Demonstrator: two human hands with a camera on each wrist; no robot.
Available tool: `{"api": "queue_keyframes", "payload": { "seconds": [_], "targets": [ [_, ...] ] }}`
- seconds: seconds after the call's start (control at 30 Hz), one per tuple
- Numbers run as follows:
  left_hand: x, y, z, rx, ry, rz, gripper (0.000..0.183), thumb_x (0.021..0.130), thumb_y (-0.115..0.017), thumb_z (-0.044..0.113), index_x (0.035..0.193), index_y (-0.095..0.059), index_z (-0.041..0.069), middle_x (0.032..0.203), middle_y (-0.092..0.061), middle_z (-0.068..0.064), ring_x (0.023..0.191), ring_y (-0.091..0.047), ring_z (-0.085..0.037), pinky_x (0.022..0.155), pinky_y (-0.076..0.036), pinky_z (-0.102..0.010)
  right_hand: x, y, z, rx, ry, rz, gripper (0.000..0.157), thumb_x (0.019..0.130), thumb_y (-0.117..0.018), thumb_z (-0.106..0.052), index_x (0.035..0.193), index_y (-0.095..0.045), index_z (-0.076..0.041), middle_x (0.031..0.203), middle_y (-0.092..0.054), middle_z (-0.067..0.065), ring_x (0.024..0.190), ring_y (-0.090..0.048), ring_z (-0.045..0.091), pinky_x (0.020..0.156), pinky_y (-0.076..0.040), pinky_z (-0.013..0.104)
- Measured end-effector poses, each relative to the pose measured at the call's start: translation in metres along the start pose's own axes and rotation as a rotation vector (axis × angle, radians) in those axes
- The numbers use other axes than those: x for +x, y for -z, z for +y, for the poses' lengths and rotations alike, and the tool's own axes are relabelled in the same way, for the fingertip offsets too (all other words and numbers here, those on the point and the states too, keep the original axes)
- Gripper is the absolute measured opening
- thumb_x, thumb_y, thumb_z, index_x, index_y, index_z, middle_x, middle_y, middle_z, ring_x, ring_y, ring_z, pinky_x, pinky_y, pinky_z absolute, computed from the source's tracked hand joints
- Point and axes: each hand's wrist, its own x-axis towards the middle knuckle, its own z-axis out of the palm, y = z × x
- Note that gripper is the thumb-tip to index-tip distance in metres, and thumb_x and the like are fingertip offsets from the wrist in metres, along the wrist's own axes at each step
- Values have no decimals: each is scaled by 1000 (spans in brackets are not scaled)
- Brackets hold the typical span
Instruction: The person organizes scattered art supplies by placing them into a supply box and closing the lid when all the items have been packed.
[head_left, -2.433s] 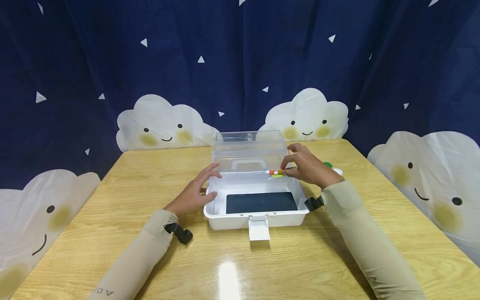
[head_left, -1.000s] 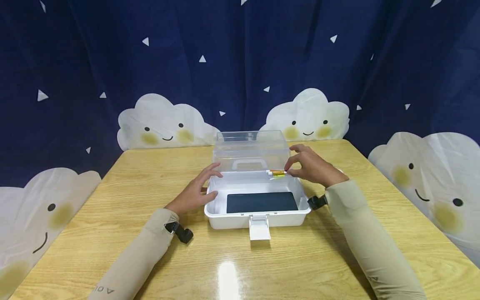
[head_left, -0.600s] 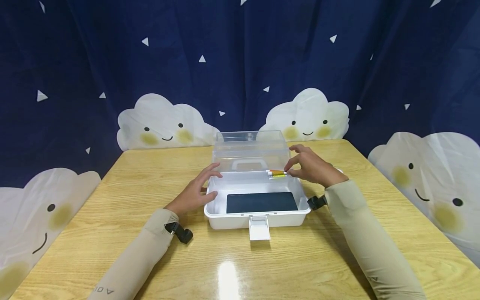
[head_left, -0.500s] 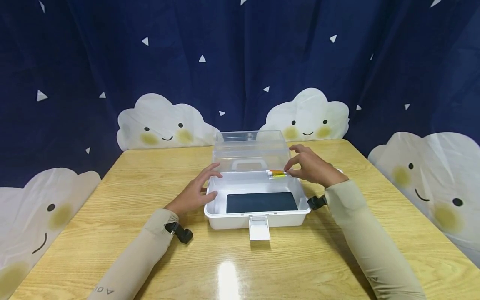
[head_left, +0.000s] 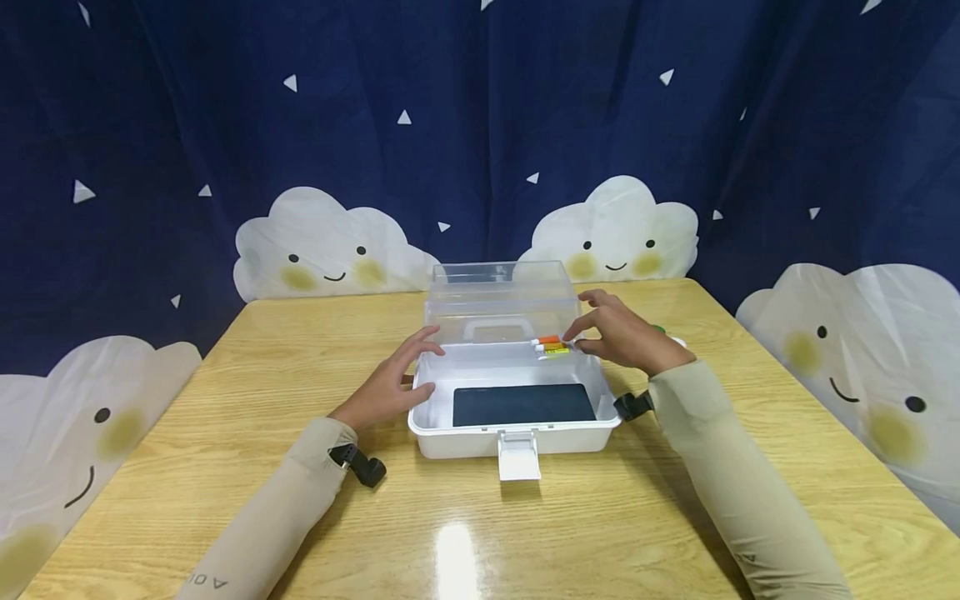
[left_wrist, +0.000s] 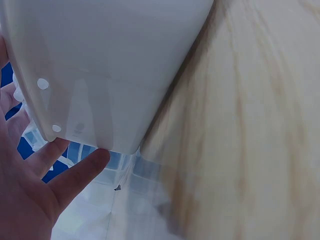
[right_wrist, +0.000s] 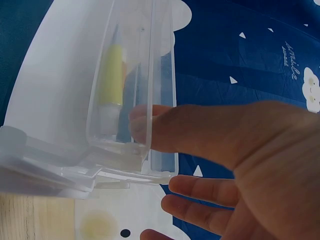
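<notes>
A white plastic storage box (head_left: 453, 446) stands with its clear lid (head_left: 502, 287) raised behind it and its front latch (head_left: 519, 458) hanging down. In the clear tray (right_wrist: 142, 75) at the back right lie an orange tube (head_left: 550, 340), a mustard tube (head_left: 553, 347) and a yellow tube (right_wrist: 111, 75), slim with white ends. My right hand (head_left: 618, 333) has thumb and index tips inside that tray, at the tubes' right ends; its other fingers are spread apart. With fingers spread, my left hand (head_left: 390, 379) rests at the box's left rim. A dark rectangle (head_left: 523, 405) covers part of the box floor.
Wooden table (head_left: 315, 517) lies under and around the box. Behind my right hand, a green thing (head_left: 658, 328) and a white thing (head_left: 678, 342) partly show. A dark blue curtain (head_left: 480, 125) with clouds hangs beyond the table.
The right hand put the mustard tube down beside the others, and its index finger has since shifted slightly left. The orange tube now shows apart, above the others. The left hand stays put.
</notes>
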Motion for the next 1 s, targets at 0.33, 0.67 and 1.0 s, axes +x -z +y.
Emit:
{"api": "queue_keyframes", "payload": {
  "seconds": [0.33, 0.67, 1.0],
  "targets": [
    [2, -5, -22, -3, -4, 14, 43, 82, -60, 9, 122, -45, 16, 149, -14, 2, 133, -19, -31, 85, -47, -49, 0, 1, 1, -4, -15, 0, 17, 76, -71, -16, 92, -72, -20, 137, -34, 20, 123, -30, 38, 94, -36, 55],
    [4, -7, -39, 21, 27, 5, 44, 82, -61, 19, 122, -44, 28, 149, -12, 13, 134, -18, -21, 86, -47, -40, -3, 7, 14, -4, 10, 25, 19, 79, -69, -18, 97, -71, -16, 136, -36, 19, 122, -32, 40, 95, -34, 57],
    [1, -1, -8, 0, 1, -3, 42, 82, -59, 6, 122, -45, 10, 149, -14, -1, 133, -18, -32, 87, -46, -47, -6, 16, 33, 47, -43, 57, 21, 80, -66, -20, 101, -69, -15, 136, -36, 17, 119, -37, 39, 92, -38, 53]
  ]
}}
